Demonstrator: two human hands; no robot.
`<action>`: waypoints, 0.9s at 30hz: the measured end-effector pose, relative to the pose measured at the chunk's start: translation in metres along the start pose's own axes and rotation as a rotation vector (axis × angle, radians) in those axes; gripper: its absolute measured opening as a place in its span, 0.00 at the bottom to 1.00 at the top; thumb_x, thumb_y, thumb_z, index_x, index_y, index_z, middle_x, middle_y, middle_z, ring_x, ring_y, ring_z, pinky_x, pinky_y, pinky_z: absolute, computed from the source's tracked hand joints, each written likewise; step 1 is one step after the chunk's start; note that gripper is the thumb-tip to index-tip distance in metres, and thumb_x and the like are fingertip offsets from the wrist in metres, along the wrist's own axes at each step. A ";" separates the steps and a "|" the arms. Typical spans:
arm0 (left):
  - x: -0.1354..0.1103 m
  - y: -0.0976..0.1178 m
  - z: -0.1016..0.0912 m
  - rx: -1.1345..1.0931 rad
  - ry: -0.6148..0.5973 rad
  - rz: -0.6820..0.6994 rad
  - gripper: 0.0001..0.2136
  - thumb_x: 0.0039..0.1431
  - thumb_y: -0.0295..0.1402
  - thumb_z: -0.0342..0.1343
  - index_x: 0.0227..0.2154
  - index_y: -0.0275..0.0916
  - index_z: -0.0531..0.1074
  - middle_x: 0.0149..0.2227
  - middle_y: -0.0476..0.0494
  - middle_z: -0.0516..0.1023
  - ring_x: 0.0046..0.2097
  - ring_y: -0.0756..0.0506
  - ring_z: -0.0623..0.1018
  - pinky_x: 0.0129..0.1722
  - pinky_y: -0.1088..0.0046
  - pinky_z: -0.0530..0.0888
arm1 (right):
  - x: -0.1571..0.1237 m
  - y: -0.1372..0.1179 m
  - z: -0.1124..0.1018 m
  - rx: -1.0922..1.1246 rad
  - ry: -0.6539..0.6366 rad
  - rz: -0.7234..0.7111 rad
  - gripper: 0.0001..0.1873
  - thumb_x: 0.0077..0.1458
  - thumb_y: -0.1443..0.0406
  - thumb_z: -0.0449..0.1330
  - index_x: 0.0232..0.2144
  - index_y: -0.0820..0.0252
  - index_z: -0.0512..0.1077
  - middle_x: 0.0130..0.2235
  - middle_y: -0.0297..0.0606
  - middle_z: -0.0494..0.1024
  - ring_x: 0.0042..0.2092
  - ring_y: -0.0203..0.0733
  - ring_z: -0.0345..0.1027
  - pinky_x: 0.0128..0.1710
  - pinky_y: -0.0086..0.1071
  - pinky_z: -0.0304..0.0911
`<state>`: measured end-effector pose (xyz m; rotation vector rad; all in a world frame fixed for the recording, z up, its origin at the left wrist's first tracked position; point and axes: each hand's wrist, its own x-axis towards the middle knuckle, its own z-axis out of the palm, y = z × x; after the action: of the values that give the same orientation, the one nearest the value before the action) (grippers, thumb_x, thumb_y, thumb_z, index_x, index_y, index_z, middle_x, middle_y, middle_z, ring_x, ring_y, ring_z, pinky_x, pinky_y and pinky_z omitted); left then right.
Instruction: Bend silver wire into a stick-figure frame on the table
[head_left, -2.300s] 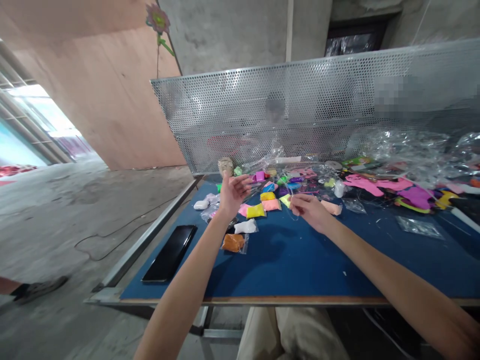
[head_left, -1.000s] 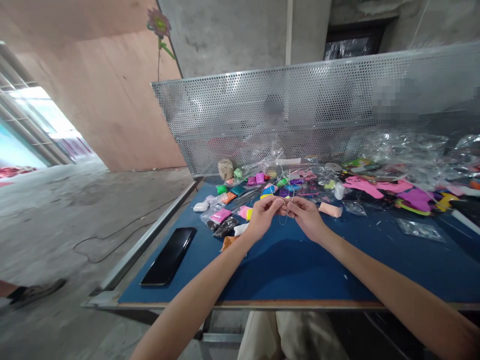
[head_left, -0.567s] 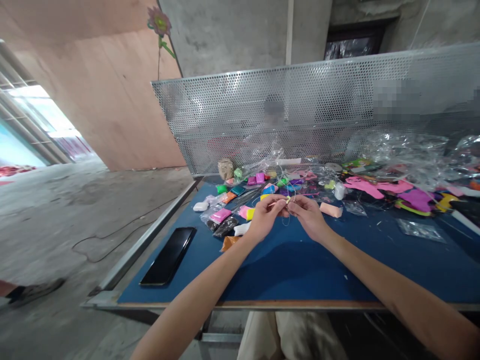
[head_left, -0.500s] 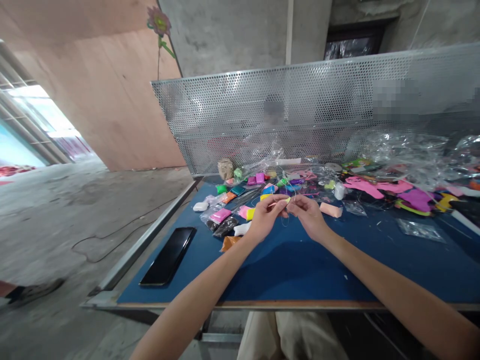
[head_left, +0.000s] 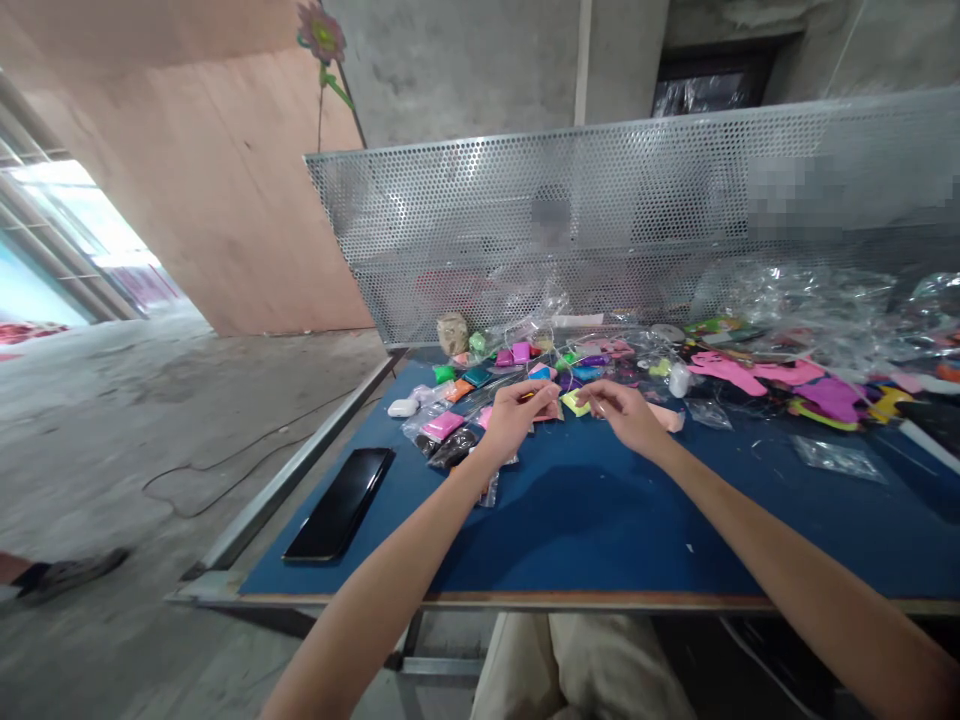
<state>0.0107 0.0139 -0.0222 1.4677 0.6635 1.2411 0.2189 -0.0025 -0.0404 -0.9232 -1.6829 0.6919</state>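
Note:
Above the blue tabletop (head_left: 600, 540) my two hands are apart, with a narrow gap between them. My left hand (head_left: 517, 415) has thumb and fingers pinched together; whatever they hold is too small to make out. Across the gap, my right hand (head_left: 628, 418) is also closed in a pinch, its contents too fine to name. A pale yellow piece (head_left: 576, 402) shows between the hands, seemingly behind the fingertips. Close beyond them lie a blue packet (head_left: 540, 372) and a peach-coloured piece (head_left: 666, 418), the latter partly covered by my right hand.
A black phone (head_left: 339, 505) lies at the left. Small coloured packets, such as a pink one (head_left: 442, 425), lie left of my hands. Pink cut shapes (head_left: 727, 370) and clear plastic bags (head_left: 810, 300) crowd the right. A perforated metal panel (head_left: 465, 210) stands behind.
My hands were together at the fingertips with thin thread around them; they have moved apart sideways. More of the yellow piece now shows between them.

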 end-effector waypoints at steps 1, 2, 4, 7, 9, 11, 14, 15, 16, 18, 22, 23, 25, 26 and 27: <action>0.002 0.001 -0.004 0.039 -0.004 0.006 0.15 0.53 0.44 0.64 0.34 0.34 0.80 0.26 0.46 0.77 0.29 0.50 0.75 0.35 0.72 0.76 | 0.001 0.003 -0.003 0.033 0.022 -0.002 0.14 0.60 0.56 0.57 0.40 0.55 0.77 0.36 0.38 0.79 0.33 0.42 0.68 0.35 0.36 0.63; 0.003 0.001 -0.008 0.075 -0.009 0.007 0.16 0.53 0.44 0.64 0.35 0.34 0.80 0.26 0.45 0.77 0.29 0.49 0.75 0.34 0.72 0.76 | 0.002 0.005 -0.005 0.059 0.029 -0.002 0.15 0.61 0.56 0.56 0.41 0.56 0.77 0.36 0.38 0.79 0.32 0.42 0.67 0.34 0.36 0.63; 0.006 0.000 -0.013 0.129 -0.018 0.000 0.17 0.52 0.44 0.64 0.36 0.33 0.80 0.26 0.44 0.77 0.29 0.49 0.75 0.33 0.72 0.75 | 0.003 0.008 -0.006 0.074 0.033 0.004 0.17 0.62 0.55 0.55 0.43 0.56 0.77 0.36 0.39 0.79 0.32 0.42 0.67 0.33 0.36 0.62; 0.007 -0.004 -0.017 0.176 -0.030 -0.012 0.19 0.51 0.46 0.64 0.36 0.33 0.80 0.26 0.45 0.76 0.27 0.50 0.74 0.30 0.73 0.75 | 0.002 0.010 -0.001 0.060 -0.019 0.031 0.18 0.61 0.52 0.55 0.41 0.57 0.78 0.35 0.39 0.79 0.30 0.40 0.66 0.31 0.35 0.61; 0.007 -0.007 -0.017 0.207 -0.075 -0.026 0.19 0.52 0.47 0.63 0.35 0.34 0.80 0.27 0.45 0.76 0.27 0.50 0.74 0.28 0.74 0.75 | 0.001 0.010 0.004 0.045 -0.058 0.046 0.18 0.60 0.51 0.56 0.38 0.57 0.79 0.33 0.38 0.78 0.28 0.39 0.64 0.30 0.33 0.59; 0.005 -0.008 -0.017 0.240 -0.151 -0.046 0.18 0.53 0.47 0.62 0.35 0.34 0.80 0.29 0.43 0.77 0.28 0.49 0.75 0.27 0.75 0.75 | -0.001 0.010 0.008 0.011 -0.066 0.056 0.18 0.59 0.51 0.58 0.37 0.56 0.79 0.30 0.36 0.77 0.28 0.39 0.63 0.28 0.32 0.57; 0.004 -0.007 -0.015 0.266 -0.207 -0.039 0.18 0.55 0.47 0.61 0.36 0.35 0.79 0.31 0.42 0.78 0.29 0.49 0.76 0.26 0.76 0.75 | -0.002 0.010 0.012 0.001 -0.041 0.067 0.19 0.58 0.50 0.59 0.35 0.56 0.79 0.26 0.34 0.73 0.26 0.38 0.61 0.27 0.32 0.53; 0.003 -0.006 -0.015 0.266 -0.194 -0.027 0.18 0.55 0.46 0.61 0.36 0.35 0.79 0.31 0.42 0.78 0.29 0.49 0.76 0.26 0.76 0.75 | -0.003 0.011 0.012 0.043 -0.027 0.076 0.20 0.58 0.48 0.58 0.34 0.57 0.79 0.25 0.33 0.71 0.25 0.37 0.59 0.26 0.32 0.52; 0.003 -0.006 -0.015 0.260 -0.169 -0.017 0.17 0.55 0.46 0.61 0.35 0.35 0.79 0.30 0.43 0.78 0.28 0.50 0.75 0.25 0.77 0.75 | -0.003 0.012 0.013 0.110 -0.019 0.092 0.22 0.58 0.47 0.57 0.33 0.57 0.79 0.23 0.33 0.69 0.24 0.37 0.57 0.25 0.32 0.50; 0.003 -0.004 -0.014 0.234 -0.127 -0.012 0.17 0.54 0.46 0.62 0.33 0.34 0.78 0.29 0.44 0.77 0.27 0.50 0.75 0.24 0.77 0.75 | -0.002 0.016 0.014 0.291 -0.012 0.160 0.28 0.58 0.42 0.54 0.36 0.58 0.79 0.21 0.32 0.66 0.23 0.36 0.55 0.24 0.32 0.48; 0.000 0.002 -0.012 0.170 -0.149 -0.049 0.18 0.52 0.47 0.63 0.32 0.34 0.77 0.29 0.44 0.76 0.26 0.51 0.75 0.24 0.75 0.77 | 0.002 0.029 0.014 0.532 -0.006 0.365 0.39 0.53 0.35 0.49 0.39 0.61 0.78 0.19 0.32 0.66 0.20 0.35 0.54 0.20 0.31 0.46; -0.001 0.004 -0.012 0.163 -0.167 -0.057 0.18 0.52 0.47 0.63 0.32 0.34 0.77 0.30 0.44 0.76 0.26 0.51 0.75 0.23 0.74 0.78 | 0.003 0.031 0.013 0.546 0.029 0.387 0.39 0.53 0.34 0.49 0.39 0.61 0.78 0.19 0.32 0.66 0.20 0.34 0.54 0.20 0.30 0.46; -0.002 0.007 -0.012 0.158 -0.194 -0.064 0.18 0.53 0.47 0.63 0.32 0.34 0.77 0.32 0.43 0.76 0.26 0.51 0.75 0.22 0.74 0.79 | 0.005 0.034 0.008 0.584 0.103 0.387 0.39 0.52 0.34 0.50 0.40 0.61 0.78 0.17 0.30 0.64 0.18 0.33 0.50 0.19 0.30 0.45; -0.003 0.008 -0.012 0.158 -0.207 -0.064 0.18 0.53 0.47 0.63 0.33 0.34 0.78 0.33 0.42 0.76 0.26 0.51 0.75 0.22 0.74 0.79 | 0.005 0.034 0.004 0.620 0.119 0.379 0.39 0.53 0.34 0.50 0.41 0.61 0.77 0.15 0.27 0.60 0.17 0.32 0.47 0.18 0.30 0.45; -0.003 0.009 -0.012 0.162 -0.220 -0.063 0.18 0.53 0.47 0.62 0.34 0.33 0.78 0.33 0.42 0.76 0.27 0.51 0.76 0.23 0.74 0.79 | 0.006 0.033 0.000 0.667 0.119 0.375 0.39 0.54 0.35 0.49 0.42 0.61 0.77 0.13 0.25 0.54 0.16 0.32 0.42 0.17 0.30 0.43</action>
<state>-0.0031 0.0130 -0.0160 1.6764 0.6677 0.9786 0.2254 0.0196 -0.0640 -0.7713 -1.0577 1.3213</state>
